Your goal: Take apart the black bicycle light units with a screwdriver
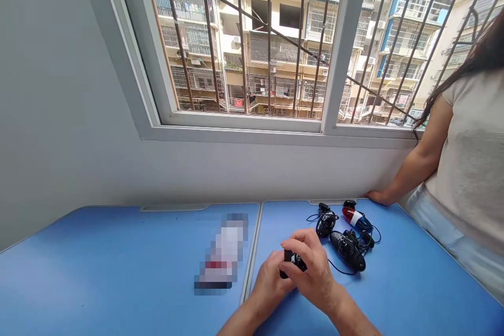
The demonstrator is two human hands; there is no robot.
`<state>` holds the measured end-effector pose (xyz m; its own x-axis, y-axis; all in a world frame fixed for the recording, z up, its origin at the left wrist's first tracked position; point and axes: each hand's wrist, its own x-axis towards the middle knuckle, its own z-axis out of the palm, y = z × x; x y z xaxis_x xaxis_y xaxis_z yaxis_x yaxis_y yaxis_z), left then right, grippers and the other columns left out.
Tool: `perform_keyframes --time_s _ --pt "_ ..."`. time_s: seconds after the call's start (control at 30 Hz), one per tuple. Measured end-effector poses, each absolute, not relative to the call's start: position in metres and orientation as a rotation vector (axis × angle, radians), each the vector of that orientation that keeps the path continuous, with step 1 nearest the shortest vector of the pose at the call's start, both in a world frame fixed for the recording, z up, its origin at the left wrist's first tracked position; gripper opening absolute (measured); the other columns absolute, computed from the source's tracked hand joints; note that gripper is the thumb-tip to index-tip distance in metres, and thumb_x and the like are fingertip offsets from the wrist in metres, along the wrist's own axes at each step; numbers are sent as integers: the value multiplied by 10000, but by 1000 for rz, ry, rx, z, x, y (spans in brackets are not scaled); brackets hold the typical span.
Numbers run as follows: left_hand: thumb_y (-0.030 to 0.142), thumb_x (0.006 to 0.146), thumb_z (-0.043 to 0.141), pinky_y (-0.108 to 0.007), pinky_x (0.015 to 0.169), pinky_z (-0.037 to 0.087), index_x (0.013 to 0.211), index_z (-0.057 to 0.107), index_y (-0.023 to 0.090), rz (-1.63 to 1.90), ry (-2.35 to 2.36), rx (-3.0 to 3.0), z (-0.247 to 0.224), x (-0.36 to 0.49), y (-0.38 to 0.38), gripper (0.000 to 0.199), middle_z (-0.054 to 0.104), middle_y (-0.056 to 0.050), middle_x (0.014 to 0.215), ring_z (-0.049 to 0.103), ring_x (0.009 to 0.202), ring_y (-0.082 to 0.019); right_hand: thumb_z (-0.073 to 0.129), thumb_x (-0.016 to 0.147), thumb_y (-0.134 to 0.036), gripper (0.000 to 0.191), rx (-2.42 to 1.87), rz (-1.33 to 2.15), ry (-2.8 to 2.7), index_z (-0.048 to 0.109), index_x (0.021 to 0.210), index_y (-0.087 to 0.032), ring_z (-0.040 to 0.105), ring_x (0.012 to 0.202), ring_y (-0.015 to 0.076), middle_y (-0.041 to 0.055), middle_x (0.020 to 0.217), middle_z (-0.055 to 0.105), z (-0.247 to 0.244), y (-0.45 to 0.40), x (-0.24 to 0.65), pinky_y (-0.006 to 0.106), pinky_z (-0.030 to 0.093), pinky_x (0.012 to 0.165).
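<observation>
Between my two hands is a small black object (pixel 294 258) with a shiny, dark rounded part; my fingers cover much of it, so its kind is unclear. My left hand (pixel 271 276) is closed around its lower left side. From above and the right, the thumb and fingers of my right hand (pixel 314 269) grip the same object. Just beyond my right hand lies a glossy black oval device (pixel 347 252) with a thin black cord. Behind it are a smaller black device (pixel 326 221) with a cord and a red, white and blue oval device (pixel 356 219).
The blue folding table (pixel 129 252) has a seam down its middle. A pixelated, blurred item (pixel 226 254) lies left of the seam. At the right, a person (pixel 468 131) rests a hand on the table's far edge. A barred window (pixel 244 125) is above the far wall.
</observation>
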<state>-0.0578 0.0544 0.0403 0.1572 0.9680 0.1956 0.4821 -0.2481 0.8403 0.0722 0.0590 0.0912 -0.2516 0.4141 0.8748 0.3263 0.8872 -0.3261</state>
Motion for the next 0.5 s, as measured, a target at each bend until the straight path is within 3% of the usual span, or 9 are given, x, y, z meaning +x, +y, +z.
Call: perform_keyframes --time_s 0.1,0.3,0.5 --pt "266 707 611 -270 647 470 882 659 174 1032 1353 1802 41 -58 54 203 672 -43 844 597 827 -243 546 855 -90 311 -559 95 -1840 587 1101 -275 570 759 173 37 879 598 92 60 74 294 514 632" --pt "266 706 620 -270 627 470 875 663 169 1062 1328 1799 41 -59 54 199 678 -47 840 600 779 -232 439 889 -76 395 -407 213 -1925 500 1238 -251 623 834 185 54 955 672 98 57 80 357 511 750" --pt "280 732 588 -271 637 483 840 648 179 1026 1383 1846 41 -58 55 159 686 -51 849 616 797 -238 565 855 -134 293 -544 56 -1831 559 1116 -268 566 763 183 45 894 603 89 58 71 304 513 632"
